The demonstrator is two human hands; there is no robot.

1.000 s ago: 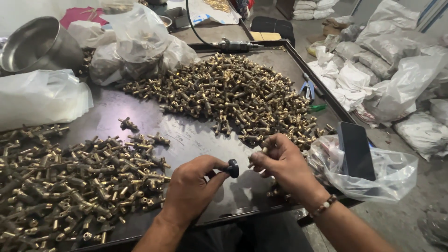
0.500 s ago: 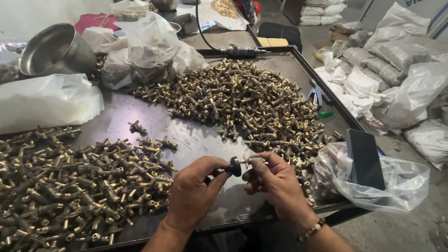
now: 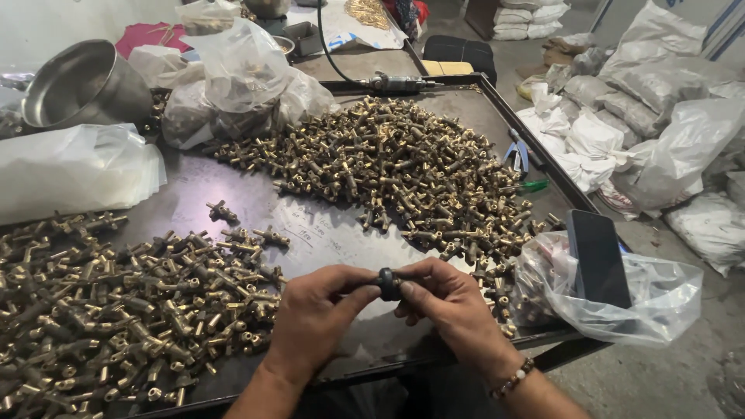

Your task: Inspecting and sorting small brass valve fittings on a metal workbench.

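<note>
Since half a second ago both hands have drawn a little closer together and nearer the counter's front edge, and the small dark part has stayed pinched between them.

The left hand closes thumb and forefinger on the black ring-shaped fitting from its 9 o'clock side; the right hand closes its fingertips on the same fitting from 3 o'clock. The fitting sits in the air just above the dark metal counter, between the two thumbs, so both hands are clamped on it rather than open.

At 9 o'clock of the left hand lies a wide heap of brass tee fittings, touching the near edge of the counter. At 12 o'clock of the hands a second, larger heap of brass fittings spreads toward the far rim. Between the heaps runs a bare strip of counter, the only open room near the hands.

At 3 o'clock of the right hand a clear plastic bag overhangs the counter's right corner, with a dark phone leaning on it. A steel bowl stands at 10 o'clock, far back. A power tool lies along the far rim at 12 o'clock.
</note>
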